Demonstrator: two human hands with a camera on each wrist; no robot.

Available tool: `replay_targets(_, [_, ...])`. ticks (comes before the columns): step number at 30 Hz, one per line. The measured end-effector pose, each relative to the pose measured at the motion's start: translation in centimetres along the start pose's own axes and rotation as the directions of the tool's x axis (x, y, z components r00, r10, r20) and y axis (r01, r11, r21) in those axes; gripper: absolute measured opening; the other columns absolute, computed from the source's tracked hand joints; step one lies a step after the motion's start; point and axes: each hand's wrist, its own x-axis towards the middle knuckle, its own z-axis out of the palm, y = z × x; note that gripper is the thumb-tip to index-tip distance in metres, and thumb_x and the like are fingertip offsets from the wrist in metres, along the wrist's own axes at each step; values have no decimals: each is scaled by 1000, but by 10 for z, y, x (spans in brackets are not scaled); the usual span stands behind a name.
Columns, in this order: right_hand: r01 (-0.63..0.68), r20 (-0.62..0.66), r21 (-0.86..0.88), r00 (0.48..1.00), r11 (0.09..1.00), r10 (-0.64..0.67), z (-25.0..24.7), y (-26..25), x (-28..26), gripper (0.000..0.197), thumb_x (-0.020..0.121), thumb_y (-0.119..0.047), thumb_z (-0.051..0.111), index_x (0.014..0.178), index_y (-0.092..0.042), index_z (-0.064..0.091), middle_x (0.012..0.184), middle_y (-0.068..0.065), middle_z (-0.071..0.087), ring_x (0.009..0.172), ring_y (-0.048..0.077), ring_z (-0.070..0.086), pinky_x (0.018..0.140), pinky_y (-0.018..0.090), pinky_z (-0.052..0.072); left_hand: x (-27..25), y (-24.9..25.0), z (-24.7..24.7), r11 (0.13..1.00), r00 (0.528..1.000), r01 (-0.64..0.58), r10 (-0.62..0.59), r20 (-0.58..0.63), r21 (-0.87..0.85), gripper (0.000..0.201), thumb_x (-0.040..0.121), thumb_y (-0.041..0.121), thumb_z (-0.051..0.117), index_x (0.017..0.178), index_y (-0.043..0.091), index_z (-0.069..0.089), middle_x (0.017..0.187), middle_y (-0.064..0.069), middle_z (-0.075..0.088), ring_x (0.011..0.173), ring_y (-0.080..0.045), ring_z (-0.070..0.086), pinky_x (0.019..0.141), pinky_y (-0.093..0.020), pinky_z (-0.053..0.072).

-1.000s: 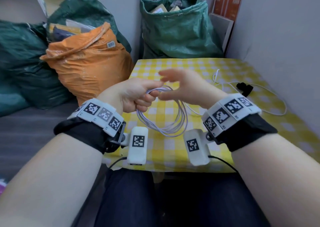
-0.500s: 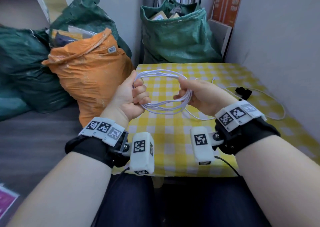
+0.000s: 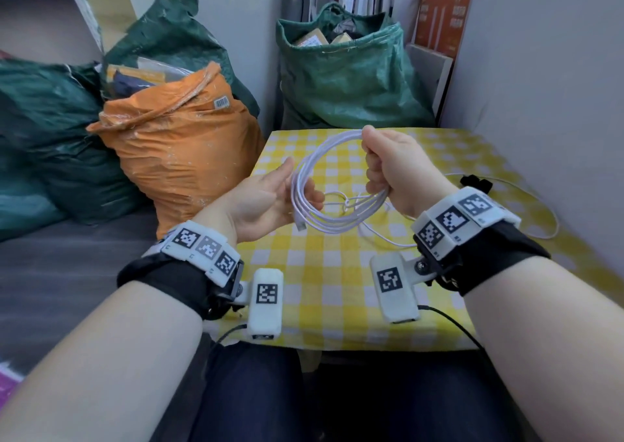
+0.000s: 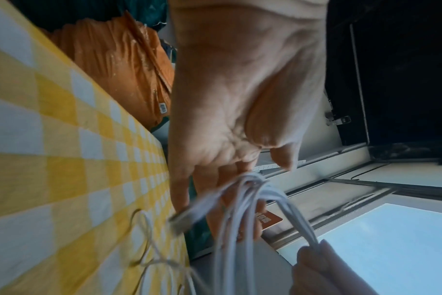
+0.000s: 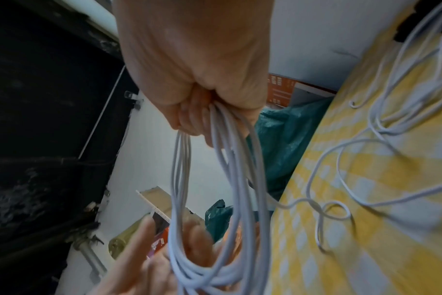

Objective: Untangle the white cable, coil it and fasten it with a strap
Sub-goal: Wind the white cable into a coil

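A white cable coil [image 3: 305, 184] of several loops hangs above the yellow checked table [image 3: 337, 289]. My right hand [image 3: 380, 168] grips the coil's right side in a fist; the right wrist view shows the loops [image 5: 240, 179] running out of that fist [image 5: 202, 111]. My left hand [image 3: 302, 181] is open with its fingers straight, lying against the coil's left side [image 4: 240, 229]. The cable's plug [image 3: 301, 227] dangles by the left palm. The loose remainder of the cable [image 3: 540, 211] trails over the table to the right. A black strap [image 3: 474, 183] lies there, beyond my right wrist.
An orange sack [image 3: 182, 151] stands against the table's left edge, with dark green sacks [image 3: 44, 137] further left. Another green sack [image 3: 344, 76] stands behind the table. A grey wall [image 3: 540, 86] closes the right side. My knees are under the near edge.
Half a second ago both hands gripped the coil. My left hand has since let go and opened flat. The right hand has raised its side, tilting the coil more upright.
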Motion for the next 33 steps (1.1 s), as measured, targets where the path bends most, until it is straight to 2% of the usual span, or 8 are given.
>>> replay_targets(5, [60, 129, -248, 991, 967, -28, 9, -7, 1, 33, 98, -20, 41, 64, -18, 37, 52, -2, 27, 36, 8, 22, 38, 19, 27, 4, 35, 8, 939, 997, -55, 67, -26, 341, 26, 95, 32, 50, 100, 9, 62, 78, -5, 62, 66, -18, 61, 68, -32, 55])
replay_targets(7, [89, 165, -298, 985, 950, -41, 14, -11, 1, 34, 96, -21, 43, 63, -18, 42, 52, -2, 29, 38, 9, 23, 39, 20, 28, 7, 45, 17, 895, 997, -77, 79, 13, 439, 28, 96, 35, 49, 96, 9, 60, 66, 1, 52, 53, -12, 48, 57, -26, 48])
replay_targets(9, [102, 172, -282, 984, 954, -54, 17, -14, 2, 35, 96, -24, 46, 62, -18, 42, 52, -3, 30, 39, 9, 24, 40, 20, 28, 11, 52, 24, 890, 997, -82, 70, 43, 448, 33, 98, 39, 42, 83, 12, 52, 51, 7, 34, 42, -8, 28, 44, -19, 33])
replay_targets(12, [96, 168, -196, 984, 976, -63, 15, -15, 3, 38, 96, -30, 52, 62, -18, 41, 46, -9, 31, 38, 8, 25, 42, 21, 29, 14, 56, 27, 930, 996, -92, 89, 24, 355, 40, 99, 43, 36, 68, 18, 38, 45, 11, 22, 37, -4, 16, 37, -16, 17])
replay_targets(19, [52, 150, -74, 988, 996, -41, 0, -9, 7, 32, 94, -27, 56, 67, -19, 42, 47, -12, 33, 41, 7, 33, 53, 22, 37, 15, 54, 23, 981, 975, -181, 170, -143, -66, 43, 99, 40, 41, 62, 19, 38, 43, 10, 20, 34, -5, 16, 35, -17, 19])
replay_targets(27, [-98, 162, 127, 984, 987, 77, -5, 3, 6, 26, 97, -31, 51, 77, -15, 50, 53, -5, 48, 55, 14, 56, 77, 33, 40, 16, 46, 22, 839, 961, -261, 180, -209, -477, 43, 100, 39, 38, 62, 20, 36, 38, 9, 22, 30, -6, 19, 33, -18, 21])
replay_targets(30, [-133, 186, 118, 976, 984, 110, -5, 4, 5, 24, 95, -30, 54, 77, -15, 52, 59, -3, 54, 57, 14, 54, 76, 31, 43, 17, 44, 21, 791, 957, -276, 174, -231, -545, 43, 100, 40, 37, 62, 20, 36, 38, 8, 21, 29, -7, 18, 33, -18, 20])
replay_targets(33, [-172, 171, -23, 970, 985, 174, -6, 3, 3, 19, 90, -32, 61, 78, -17, 58, 65, -4, 62, 62, 12, 57, 65, 25, 46, 18, 45, 21, 759, 949, -301, 179, -260, -577, 44, 100, 40, 36, 62, 19, 36, 37, 7, 21, 28, -7, 18, 32, -18, 21])
